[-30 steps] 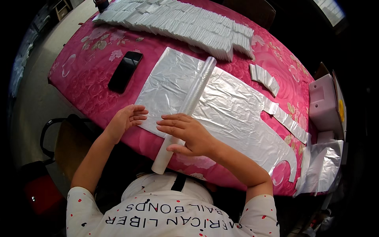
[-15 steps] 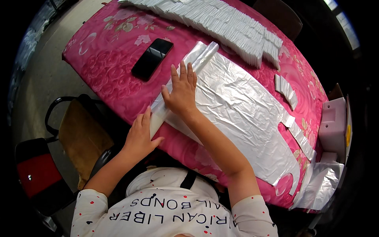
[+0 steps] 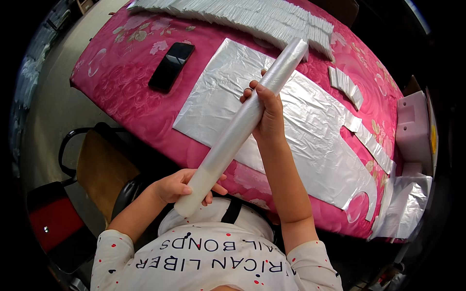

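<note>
A long translucent roll of plastic film (image 3: 233, 140) slants from near my waist up over the table. My right hand (image 3: 268, 109) wraps round its upper half, thumb across the front. Near its lower end, my left hand (image 3: 182, 186) holds it with the thumb on top and the fingertips showing on the far side. Beneath the roll, a shiny whitish plastic sheet (image 3: 310, 145) lies flat on the table, slightly wrinkled, with a cut-out and strap-like ends at its right. The roll and my right arm hide part of this sheet.
Pink flowered cloth (image 3: 116, 87) covers the table. A black phone (image 3: 171, 67) lies at left, and long rows of folded white plastic (image 3: 233, 17) line the far edge. A small folded bundle (image 3: 345, 87), a white foam box (image 3: 412, 131) and crumpled plastic (image 3: 403, 206) are on the right. A chair (image 3: 104, 165) stands at left.
The roll has come up off the sheet, its far end swinging right. My right hand has gone from flat on top to gripping it, and my left hand now holds the near end.
</note>
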